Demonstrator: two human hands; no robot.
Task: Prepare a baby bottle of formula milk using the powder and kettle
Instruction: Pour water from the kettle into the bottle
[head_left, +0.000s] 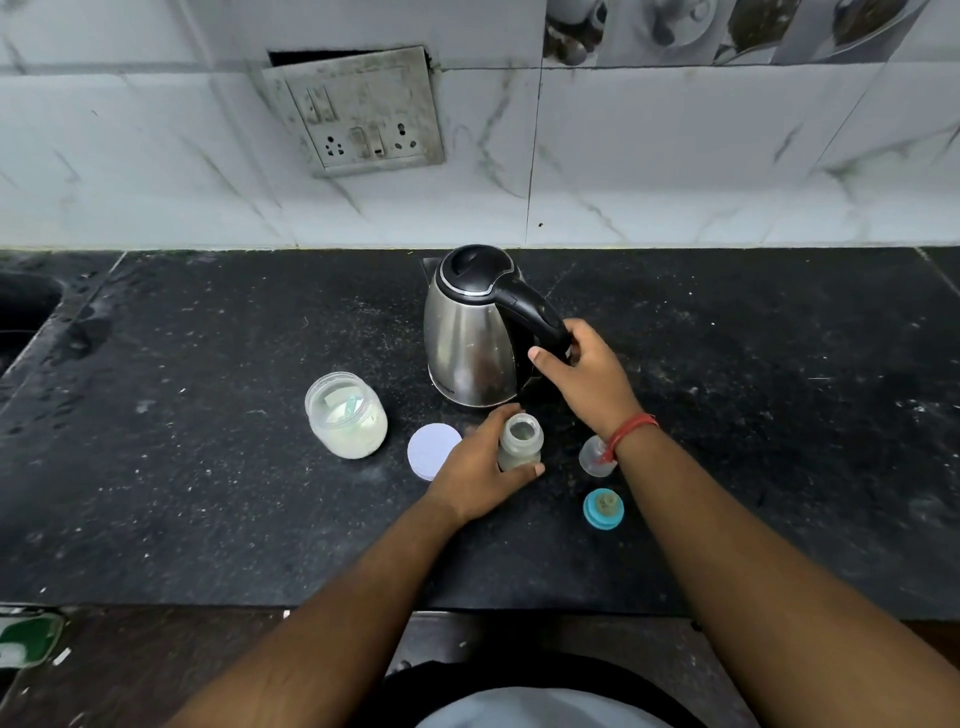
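Kettle (467, 332) behind bottle (520, 445), jar (346, 415) left, lid (432, 451) between, teat ring (603, 509) right

We face a black speckled stone tabletop (208, 493), dusted with pale specks and wet-looking patches toward its left side. Behind it rises a wall of white marble-look tiles (675, 156) with grey veins and dark grout lines. A grimy switch and socket plate (358, 111) sits crooked in the wall, a dark gap showing above it. At the far left we see the edge of a dark sink (23, 306). Light is soft and even.
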